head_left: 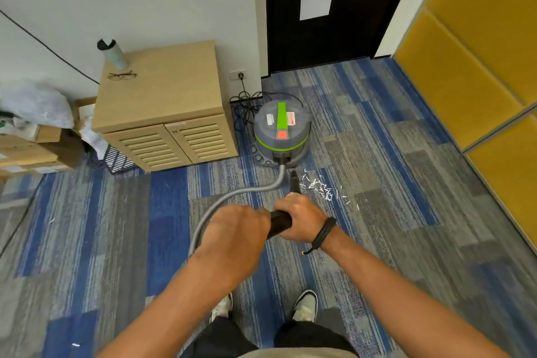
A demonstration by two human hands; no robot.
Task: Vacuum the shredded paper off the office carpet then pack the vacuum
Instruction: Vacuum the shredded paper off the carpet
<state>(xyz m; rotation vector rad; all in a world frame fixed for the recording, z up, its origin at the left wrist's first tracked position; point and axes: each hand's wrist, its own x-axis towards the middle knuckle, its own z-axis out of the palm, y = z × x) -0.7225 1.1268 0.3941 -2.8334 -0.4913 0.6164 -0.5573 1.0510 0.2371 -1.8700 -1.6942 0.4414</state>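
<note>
Head view: both hands, left hand (236, 229) and right hand (300, 219), fingers curled round rigid black wand (280, 222); nozzle beside light shredded paper (319, 187) on carpet, near canister (281, 131), probably heavy.

You stand on a blue-and-grey striped carpet floor (377, 154). On it sit a grey-and-green canister vacuum (281, 131), a scatter of white shredded paper (319, 187) just beside it, and a light wooden louvred cabinet (168, 125).

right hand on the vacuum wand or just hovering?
Touching. The head view shows the right hand with its fingers wrapped over the black vacuum wand, no gap visible.
</note>
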